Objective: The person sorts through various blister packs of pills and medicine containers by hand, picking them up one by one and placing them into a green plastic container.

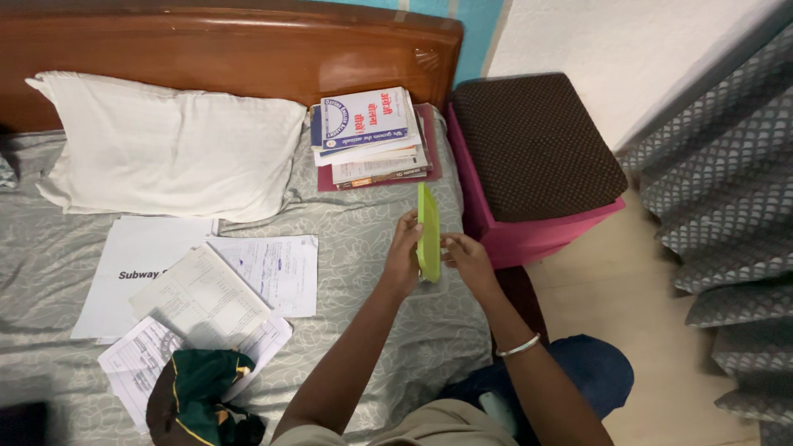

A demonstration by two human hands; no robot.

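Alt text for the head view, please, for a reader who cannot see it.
Seen from above, a person's left hand and right hand hold a thin green folder edge-up over a grey bed. Loose papers, a white pillow and a stack of books lie on it; a pink stool stands beside.

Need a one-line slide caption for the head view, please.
Both hands, left hand and right hand, hold a thin lime-green plastic folder edge-on above a grey patterned bedsheet.
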